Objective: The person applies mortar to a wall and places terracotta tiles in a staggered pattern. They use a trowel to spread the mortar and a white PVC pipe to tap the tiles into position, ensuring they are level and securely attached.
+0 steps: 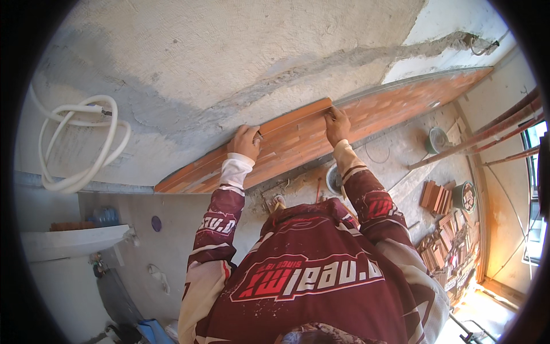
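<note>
My left hand (246,142) and my right hand (337,125) grip a long orange terracotta tile (292,116) along the top of a wall faced with thin brick tiles (389,116). My right hand is at the tile's right end, fingers bent around it. My left hand is farther left, fingers curled at its edge; a small dark item shows by its fingertips, too small to name. The tile lies against the rough grey plaster (309,46) just above the brick rows.
A coiled white hose (117,140) hangs at left, above a white ledge (86,236). Red poles (475,136) slant at right. Buckets (436,139), stacked tiles (435,198) and loose tile pieces (444,246) stand on the floor. A window (534,189) is at far right.
</note>
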